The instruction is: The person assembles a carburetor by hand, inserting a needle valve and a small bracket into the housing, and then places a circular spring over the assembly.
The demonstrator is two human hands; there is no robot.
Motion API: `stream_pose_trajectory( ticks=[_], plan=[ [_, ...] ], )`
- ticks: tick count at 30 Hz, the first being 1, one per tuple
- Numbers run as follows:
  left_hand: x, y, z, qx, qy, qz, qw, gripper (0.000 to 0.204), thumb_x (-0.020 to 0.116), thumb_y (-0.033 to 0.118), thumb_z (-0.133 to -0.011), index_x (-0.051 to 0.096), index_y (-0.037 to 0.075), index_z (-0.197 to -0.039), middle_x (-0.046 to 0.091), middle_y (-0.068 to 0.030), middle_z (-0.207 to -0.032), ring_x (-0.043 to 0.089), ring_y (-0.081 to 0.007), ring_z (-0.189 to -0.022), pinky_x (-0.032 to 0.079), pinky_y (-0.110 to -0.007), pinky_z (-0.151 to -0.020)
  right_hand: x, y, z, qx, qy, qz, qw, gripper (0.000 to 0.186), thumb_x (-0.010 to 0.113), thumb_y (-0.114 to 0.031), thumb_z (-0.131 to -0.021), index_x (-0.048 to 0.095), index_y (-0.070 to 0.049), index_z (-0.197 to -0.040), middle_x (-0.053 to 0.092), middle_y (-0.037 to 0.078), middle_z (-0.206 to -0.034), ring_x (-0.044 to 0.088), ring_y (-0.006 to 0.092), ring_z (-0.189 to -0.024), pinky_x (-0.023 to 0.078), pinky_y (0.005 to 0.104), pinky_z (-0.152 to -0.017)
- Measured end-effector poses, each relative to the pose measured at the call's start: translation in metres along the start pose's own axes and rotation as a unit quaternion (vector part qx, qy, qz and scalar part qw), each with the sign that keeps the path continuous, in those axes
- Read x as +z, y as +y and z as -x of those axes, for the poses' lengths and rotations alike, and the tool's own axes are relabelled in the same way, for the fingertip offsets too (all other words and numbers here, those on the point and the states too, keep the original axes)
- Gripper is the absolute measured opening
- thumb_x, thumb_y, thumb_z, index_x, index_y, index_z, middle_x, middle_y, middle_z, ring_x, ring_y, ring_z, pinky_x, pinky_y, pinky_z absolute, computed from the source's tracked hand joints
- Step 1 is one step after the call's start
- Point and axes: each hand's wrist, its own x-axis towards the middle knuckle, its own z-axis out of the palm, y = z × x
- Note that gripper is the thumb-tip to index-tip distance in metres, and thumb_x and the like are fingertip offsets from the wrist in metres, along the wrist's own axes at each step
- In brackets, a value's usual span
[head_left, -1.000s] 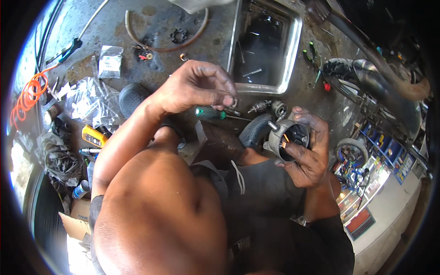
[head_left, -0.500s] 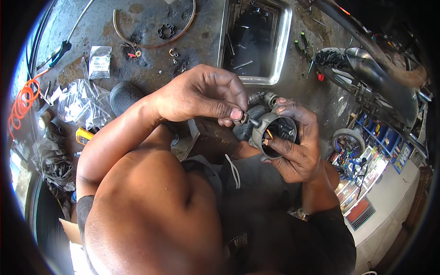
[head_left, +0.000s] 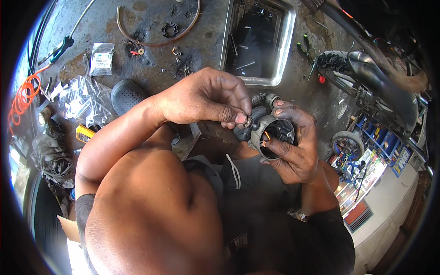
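Observation:
My left hand (head_left: 213, 98) pinches a small round nut (head_left: 249, 122) between thumb and fingertips. The nut sits at the end of a dark stud (head_left: 255, 124) on the side of a round metal motor housing (head_left: 259, 140); whether it is threaded on, I cannot tell. My right hand (head_left: 300, 151) grips that housing from the right, its thumb reaching into the open mouth. Beside the thumb, inside the rim, a copper-coloured piece with an orange lead (head_left: 266, 139) shows. Deeper parts of the housing are dark and partly covered by the thumb.
A metal tray (head_left: 286, 46) of dark liquid holds several bolts. Nearby on the floor lie a dark notched ring (head_left: 169, 30), a curved hose (head_left: 197, 20) and plastic bags (head_left: 82, 103). A motorcycle wheel (head_left: 332, 64) stands right; a brown box (head_left: 208, 142) lies below my hands.
My left hand has moved slightly right and brought the nut up against the housing's stud. Before, a gap showed between them. The right hand keeps its grip on the housing.

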Motion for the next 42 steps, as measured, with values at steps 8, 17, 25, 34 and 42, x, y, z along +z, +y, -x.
stream_pose_trajectory(
  ticks=[8, 17, 25, 34, 42],
  plan=[
    [0.003, -0.002, 0.005, 0.05, 0.032, -0.027, 0.998, 0.014, 0.077, 0.005, -0.087, 0.071, -0.001, -0.098, 0.072, -0.006, -0.087, 0.067, -0.0119, -0.08, 0.055, -0.026, -0.074, 0.001, 0.005, 0.001, 0.001, 0.003, -0.014, 1.0, 0.051, 0.086, -0.012, -0.068, 0.071, -0.006, -0.116, 0.046, 0.023, -0.13, 0.047, 0.0441, -0.126, 0.042, 0.0563, -0.107],
    [0.006, 0.0, 0.002, 0.243, 0.058, -0.307, 0.918, 0.018, 0.08, 0.009, -0.081, 0.075, 0.001, -0.096, 0.075, -0.0119, -0.092, 0.073, -0.0237, -0.084, 0.058, -0.035, -0.075, 0.003, 0.007, 0.003, 0.008, 0.008, -0.02, 1.0, 0.05, 0.087, -0.015, -0.068, 0.071, -0.009, -0.115, 0.045, 0.024, -0.132, 0.046, 0.0445, -0.126, 0.042, 0.055, -0.106],
    [0.007, 0.006, 0.002, 0.261, 0.062, -0.358, 0.895, 0.019, 0.081, 0.009, -0.079, 0.076, 0.002, -0.097, 0.075, -0.0109, -0.09, 0.074, -0.0253, -0.084, 0.058, -0.036, -0.076, 0.002, 0.006, 0.002, 0.004, 0.014, -0.001, 1.0, 0.052, 0.087, -0.01, -0.068, 0.071, -0.009, -0.117, 0.045, 0.024, -0.132, 0.047, 0.0447, -0.125, 0.043, 0.0535, -0.104],
    [0.007, 0.003, 0.001, 0.241, 0.058, -0.309, 0.918, 0.012, 0.078, 0.005, -0.082, 0.076, 0.002, -0.093, 0.075, -0.0125, -0.089, 0.074, -0.0248, -0.082, 0.058, -0.034, -0.075, 0.001, 0.0, -0.006, -0.016, 0.013, 0.031, 0.999, 0.055, 0.086, -0.008, -0.068, 0.07, -0.006, -0.12, 0.046, 0.024, -0.13, 0.049, 0.0455, -0.123, 0.044, 0.0543, -0.103],
    [0.01, 0.013, 0.007, 0.239, 0.054, -0.337, 0.909, 0.019, 0.083, 0.008, -0.077, 0.077, 0.001, -0.094, 0.075, -0.0132, -0.088, 0.074, -0.0263, -0.084, 0.057, -0.035, -0.075, 0.007, 0.008, 0.003, -0.03, 0.031, -0.02, 0.999, 0.055, 0.085, -0.01, -0.07, 0.069, -0.006, -0.122, 0.044, 0.025, -0.131, 0.048, 0.0458, -0.124, 0.044, 0.0557, -0.104]
  ],
)
